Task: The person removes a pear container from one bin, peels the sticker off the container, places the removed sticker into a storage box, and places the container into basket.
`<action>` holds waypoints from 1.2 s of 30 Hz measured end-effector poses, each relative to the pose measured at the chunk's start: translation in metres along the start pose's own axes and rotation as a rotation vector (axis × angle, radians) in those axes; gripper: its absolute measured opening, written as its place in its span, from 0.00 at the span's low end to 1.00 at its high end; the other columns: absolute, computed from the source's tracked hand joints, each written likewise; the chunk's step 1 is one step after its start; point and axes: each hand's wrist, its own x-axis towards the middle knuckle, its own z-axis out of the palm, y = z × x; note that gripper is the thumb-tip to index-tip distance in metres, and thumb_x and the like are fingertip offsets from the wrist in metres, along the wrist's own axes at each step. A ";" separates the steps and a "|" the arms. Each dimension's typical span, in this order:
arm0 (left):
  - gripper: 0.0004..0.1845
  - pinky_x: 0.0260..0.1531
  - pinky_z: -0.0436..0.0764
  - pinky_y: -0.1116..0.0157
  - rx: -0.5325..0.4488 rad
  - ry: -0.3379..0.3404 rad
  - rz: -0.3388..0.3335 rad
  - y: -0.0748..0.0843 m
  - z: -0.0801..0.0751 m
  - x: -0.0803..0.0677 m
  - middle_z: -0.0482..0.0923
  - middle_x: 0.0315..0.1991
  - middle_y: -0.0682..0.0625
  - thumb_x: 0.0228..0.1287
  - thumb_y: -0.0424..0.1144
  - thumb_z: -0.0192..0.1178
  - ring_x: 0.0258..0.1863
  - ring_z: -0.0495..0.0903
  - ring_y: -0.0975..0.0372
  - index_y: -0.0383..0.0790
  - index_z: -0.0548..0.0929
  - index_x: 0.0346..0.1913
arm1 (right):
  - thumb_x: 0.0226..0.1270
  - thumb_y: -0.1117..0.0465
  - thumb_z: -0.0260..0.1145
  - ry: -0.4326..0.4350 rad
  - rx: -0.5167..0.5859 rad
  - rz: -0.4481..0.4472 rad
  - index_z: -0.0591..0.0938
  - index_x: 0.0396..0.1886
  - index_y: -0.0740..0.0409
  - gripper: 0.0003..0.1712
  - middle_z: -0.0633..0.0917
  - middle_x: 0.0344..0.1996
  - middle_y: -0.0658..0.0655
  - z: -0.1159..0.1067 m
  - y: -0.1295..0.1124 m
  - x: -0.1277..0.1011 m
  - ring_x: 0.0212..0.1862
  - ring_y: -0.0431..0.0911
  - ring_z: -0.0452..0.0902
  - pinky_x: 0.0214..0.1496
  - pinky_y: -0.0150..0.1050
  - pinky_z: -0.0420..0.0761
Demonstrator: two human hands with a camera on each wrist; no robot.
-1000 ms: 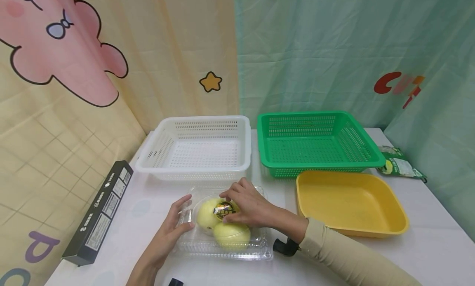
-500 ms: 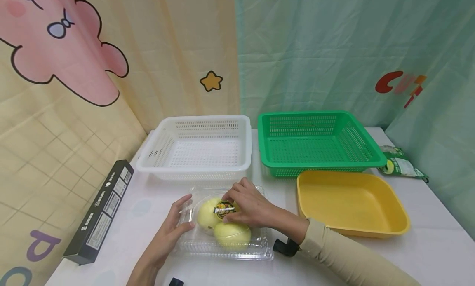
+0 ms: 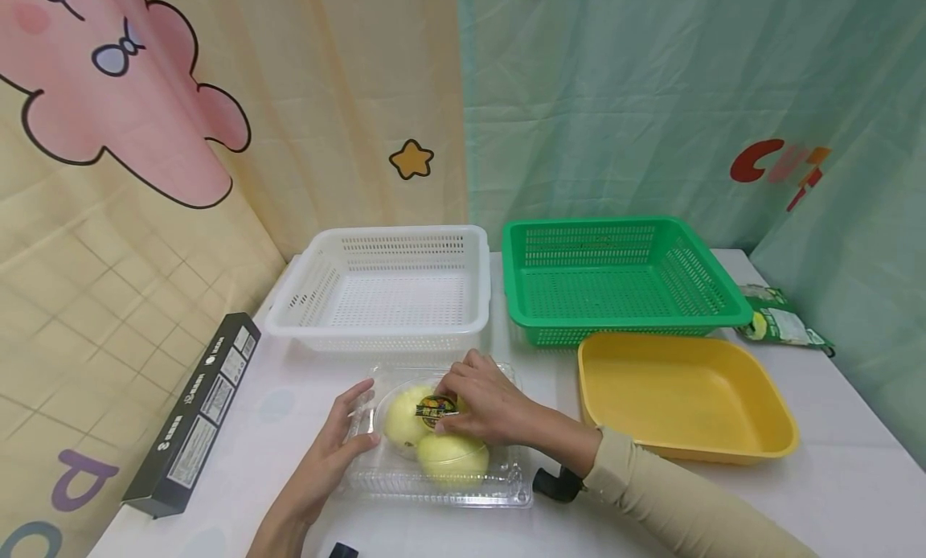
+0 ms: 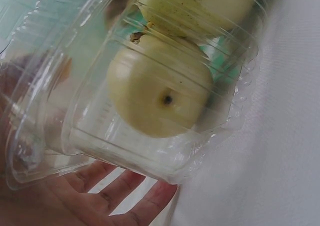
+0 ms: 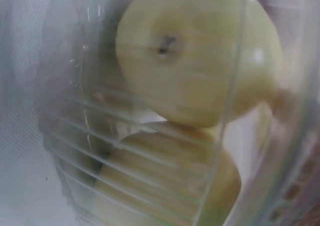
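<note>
A clear plastic clamshell box (image 3: 506, 482) lies on the white table with pale yellow-green round fruits (image 3: 453, 459) inside. A round dark sticker (image 3: 432, 411) shows on top of the box. My right hand (image 3: 486, 401) is over the lid, thumb and fingers curled about the sticker's right part; its fingertips partly hide it. My left hand (image 3: 331, 448) rests at the box's left side, fingers extended and thumb at the edge. In the left wrist view, its fingers (image 4: 135, 196) lie along the box wall. The right wrist view shows two fruits (image 5: 195, 50) blurred through plastic.
Behind the box stand a white basket (image 3: 391, 333) and a green basket (image 3: 629, 326). A yellow tray (image 3: 687, 397) is to the right, with a green packet (image 3: 784, 325) beyond it. A long black box (image 3: 191, 413) lies at the left edge.
The right fingers have shifted slightly at the sticker, and the sticker's tilt and glare have changed. The left hand and the box stay in place.
</note>
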 end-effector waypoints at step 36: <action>0.36 0.63 0.38 0.31 0.003 -0.004 0.013 0.000 0.000 0.000 0.46 0.75 0.40 0.63 0.38 0.55 0.74 0.38 0.37 0.57 0.54 0.72 | 0.60 0.59 0.66 0.078 0.193 0.014 0.84 0.33 0.51 0.03 0.82 0.28 0.44 -0.005 0.005 -0.001 0.36 0.38 0.61 0.40 0.30 0.63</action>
